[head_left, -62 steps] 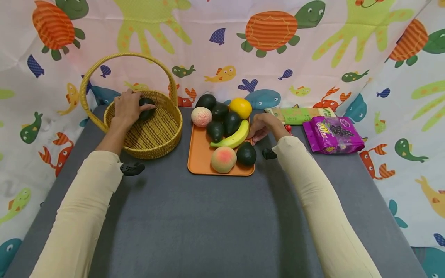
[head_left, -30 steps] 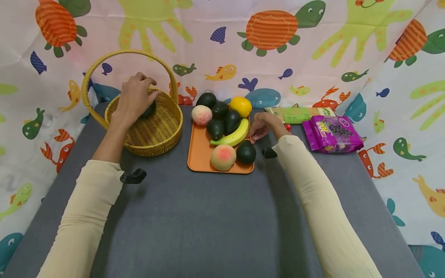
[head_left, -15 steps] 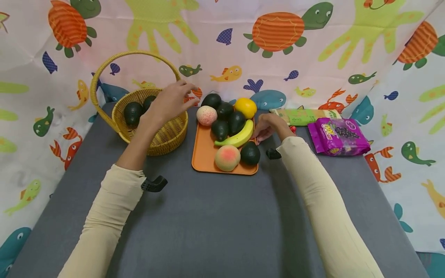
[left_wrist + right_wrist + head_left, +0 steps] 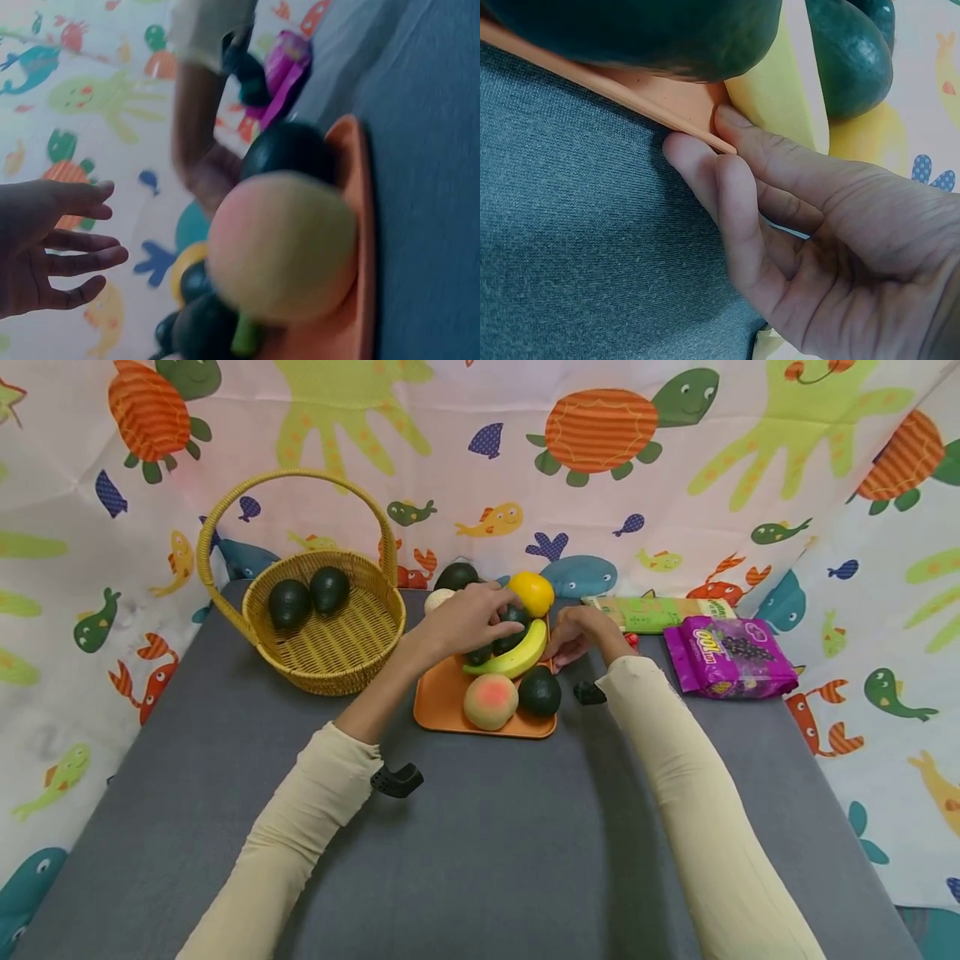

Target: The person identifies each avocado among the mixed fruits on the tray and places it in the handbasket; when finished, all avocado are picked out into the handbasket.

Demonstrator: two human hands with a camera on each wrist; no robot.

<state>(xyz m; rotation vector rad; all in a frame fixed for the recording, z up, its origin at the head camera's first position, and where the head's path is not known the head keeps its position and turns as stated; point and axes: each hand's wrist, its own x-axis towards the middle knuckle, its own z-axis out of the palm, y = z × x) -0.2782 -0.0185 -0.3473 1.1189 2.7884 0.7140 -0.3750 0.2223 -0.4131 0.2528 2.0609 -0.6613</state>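
Note:
My left hand hovers over the orange tray, fingers spread and holding nothing, as the left wrist view also shows. It overlaps the dark avocados and a pale speckled round fruit, hiding them partly. My right hand pinches the tray's right rim, thumb inside and fingers outside. On the tray lie a banana, a peach, an avocado beside the peach, and a yellow lemon-like fruit at the back. Two avocados sit in the left side of the wicker basket.
Right of the tray lie a purple packet with grapes printed on it and a flat green packet. A small red item shows past my right wrist. A tall handle arches over the basket. A patterned curtain hangs behind the table.
My left hand has let go of an avocado in the basket, lifted out and moved right over the tray. My right hand stays at the tray's rim.

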